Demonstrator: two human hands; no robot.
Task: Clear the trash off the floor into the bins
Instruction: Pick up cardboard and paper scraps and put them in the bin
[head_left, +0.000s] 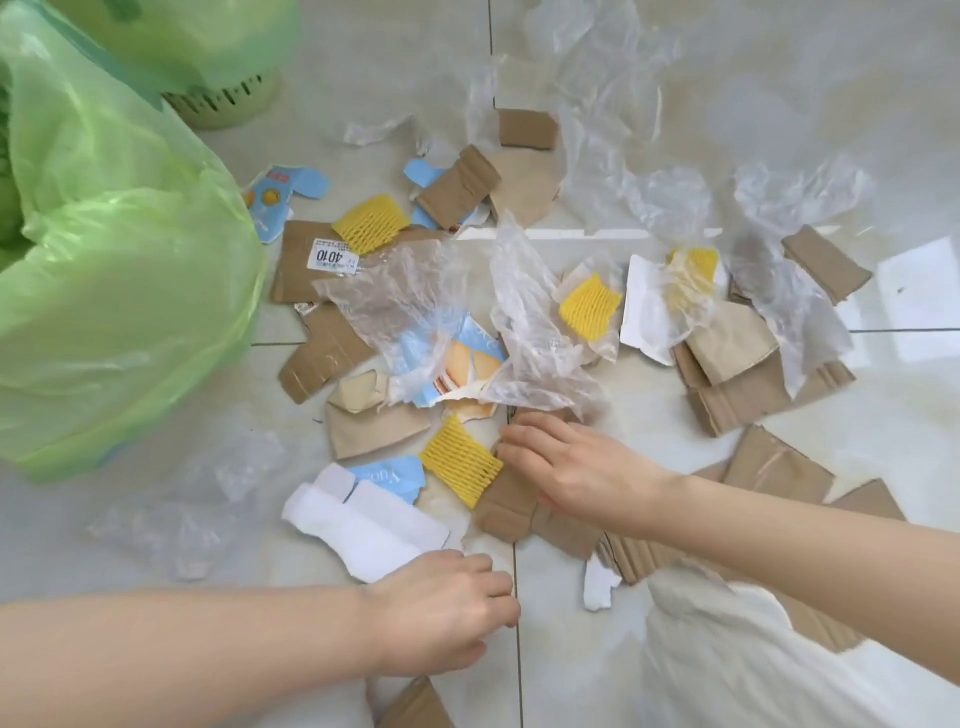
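right hand (566, 467) lies on cardboard (511, 506), fingers curled at its edge; left hand (441, 618) loosely curled, holding nothing. cardboard seems light and stiff: pinch the edge.

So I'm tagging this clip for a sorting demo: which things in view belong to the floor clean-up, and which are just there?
Part of the job:
- brown cardboard scraps
- yellow foam netting
- clear plastic film
- printed blue carton pieces
- white card pieces
- green-lined bin
- second green bin
- left hand
- right hand

Just there:
- tiled floor
- white cloth
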